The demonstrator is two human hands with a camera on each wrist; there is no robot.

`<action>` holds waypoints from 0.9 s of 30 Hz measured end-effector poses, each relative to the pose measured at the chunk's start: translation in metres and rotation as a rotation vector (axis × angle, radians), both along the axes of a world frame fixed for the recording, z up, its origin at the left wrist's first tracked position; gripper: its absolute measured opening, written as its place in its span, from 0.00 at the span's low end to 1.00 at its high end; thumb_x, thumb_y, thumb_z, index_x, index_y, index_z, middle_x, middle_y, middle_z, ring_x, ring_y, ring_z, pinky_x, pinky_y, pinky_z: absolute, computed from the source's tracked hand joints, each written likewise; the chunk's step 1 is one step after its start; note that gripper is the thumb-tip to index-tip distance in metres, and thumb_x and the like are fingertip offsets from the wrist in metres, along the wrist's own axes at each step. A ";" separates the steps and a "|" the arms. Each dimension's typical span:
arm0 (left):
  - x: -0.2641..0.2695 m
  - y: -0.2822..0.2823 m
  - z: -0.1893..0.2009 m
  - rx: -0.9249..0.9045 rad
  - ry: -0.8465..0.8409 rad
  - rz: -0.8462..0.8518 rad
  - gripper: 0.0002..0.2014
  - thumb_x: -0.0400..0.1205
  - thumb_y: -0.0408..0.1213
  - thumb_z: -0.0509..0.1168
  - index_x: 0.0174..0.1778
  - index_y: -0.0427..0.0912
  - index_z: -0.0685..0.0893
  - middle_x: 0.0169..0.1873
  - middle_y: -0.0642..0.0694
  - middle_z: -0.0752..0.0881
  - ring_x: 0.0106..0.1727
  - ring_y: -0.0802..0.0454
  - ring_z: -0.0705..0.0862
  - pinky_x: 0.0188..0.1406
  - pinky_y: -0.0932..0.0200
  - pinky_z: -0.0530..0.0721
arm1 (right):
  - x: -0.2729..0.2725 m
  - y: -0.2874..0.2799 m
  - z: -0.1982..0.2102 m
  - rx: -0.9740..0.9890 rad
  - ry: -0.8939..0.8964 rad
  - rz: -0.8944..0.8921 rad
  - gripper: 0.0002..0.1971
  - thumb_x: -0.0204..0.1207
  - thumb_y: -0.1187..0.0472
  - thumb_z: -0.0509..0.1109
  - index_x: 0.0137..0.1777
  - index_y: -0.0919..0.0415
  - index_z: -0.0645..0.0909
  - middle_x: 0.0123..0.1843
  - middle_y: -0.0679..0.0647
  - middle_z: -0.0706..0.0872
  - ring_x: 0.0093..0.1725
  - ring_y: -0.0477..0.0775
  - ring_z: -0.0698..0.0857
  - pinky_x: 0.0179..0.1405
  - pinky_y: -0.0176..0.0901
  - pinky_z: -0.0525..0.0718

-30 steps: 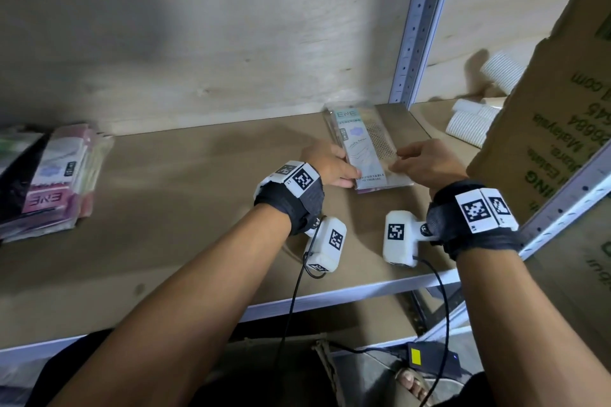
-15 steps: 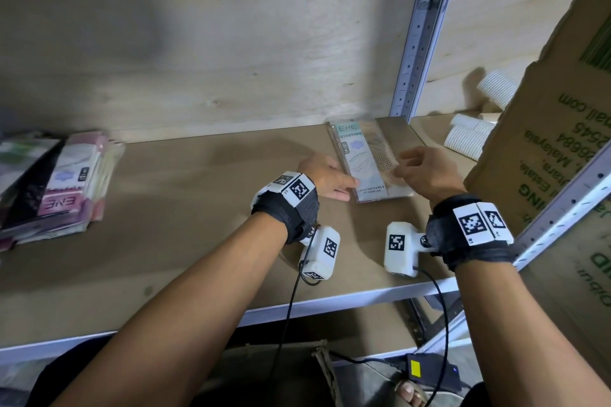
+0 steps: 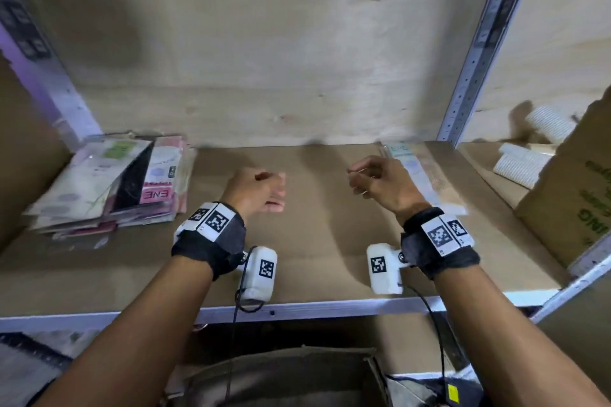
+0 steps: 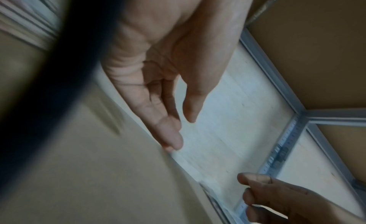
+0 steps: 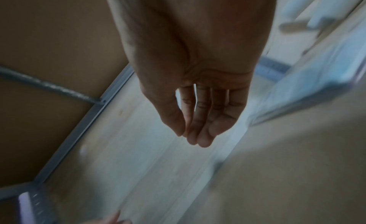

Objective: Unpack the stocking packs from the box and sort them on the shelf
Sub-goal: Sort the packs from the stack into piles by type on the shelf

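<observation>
A light blue-and-white stocking pack (image 3: 417, 172) lies flat at the back right of the brown shelf board (image 3: 317, 241), close to the grey upright post (image 3: 476, 53). My right hand (image 3: 360, 180) hovers just left of it, fingers loosely relaxed (image 5: 198, 133), holding nothing; the blurred pack (image 5: 320, 84) shows to its right in the right wrist view. My left hand (image 3: 276, 192) hangs over the middle of the shelf, empty too, with its fingers (image 4: 170, 133) nearly straight. A pile of several pink, white and black packs (image 3: 109, 182) sits at the shelf's left end.
A big cardboard box (image 3: 582, 195) leans in at the right, with white ribbed paper cups (image 3: 519, 165) behind it. An open carton (image 3: 281, 377) stands below the shelf's metal front edge (image 3: 297, 311). A purple-lit post (image 3: 39, 53) rises at the left.
Both hands have let go of the light pack and drawn back from it. The left hand has shifted left toward the shelf's middle. The camera has swung left and back.
</observation>
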State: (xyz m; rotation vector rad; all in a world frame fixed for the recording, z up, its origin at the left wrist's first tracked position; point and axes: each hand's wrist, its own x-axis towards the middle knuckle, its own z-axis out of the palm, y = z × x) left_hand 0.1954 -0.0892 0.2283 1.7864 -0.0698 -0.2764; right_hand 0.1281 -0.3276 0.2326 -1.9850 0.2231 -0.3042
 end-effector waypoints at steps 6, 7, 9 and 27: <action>0.015 0.091 0.017 0.014 -0.067 0.116 0.10 0.85 0.36 0.68 0.40 0.37 0.86 0.38 0.38 0.89 0.32 0.50 0.88 0.30 0.62 0.88 | 0.051 0.099 0.002 0.012 0.099 0.187 0.08 0.80 0.69 0.70 0.56 0.72 0.84 0.41 0.64 0.86 0.33 0.56 0.84 0.30 0.41 0.83; 0.017 0.104 0.023 0.003 -0.082 0.139 0.10 0.86 0.36 0.67 0.38 0.38 0.85 0.37 0.38 0.87 0.31 0.49 0.86 0.28 0.62 0.86 | 0.061 0.116 0.003 0.024 0.120 0.210 0.07 0.81 0.69 0.69 0.56 0.71 0.83 0.40 0.64 0.86 0.32 0.56 0.84 0.29 0.41 0.83; 0.021 0.128 0.033 -0.024 -0.096 0.202 0.10 0.85 0.35 0.66 0.38 0.37 0.85 0.35 0.39 0.85 0.30 0.49 0.83 0.25 0.64 0.83 | 0.082 0.149 0.004 0.062 0.171 0.234 0.06 0.82 0.68 0.68 0.56 0.68 0.81 0.38 0.62 0.85 0.30 0.55 0.84 0.26 0.40 0.85; 0.021 0.222 0.045 -0.081 -0.083 0.418 0.08 0.83 0.35 0.69 0.39 0.38 0.85 0.32 0.42 0.89 0.28 0.50 0.86 0.25 0.66 0.84 | 0.147 0.287 -0.023 0.015 0.380 0.351 0.14 0.71 0.59 0.82 0.38 0.64 0.78 0.35 0.59 0.82 0.28 0.55 0.80 0.23 0.42 0.82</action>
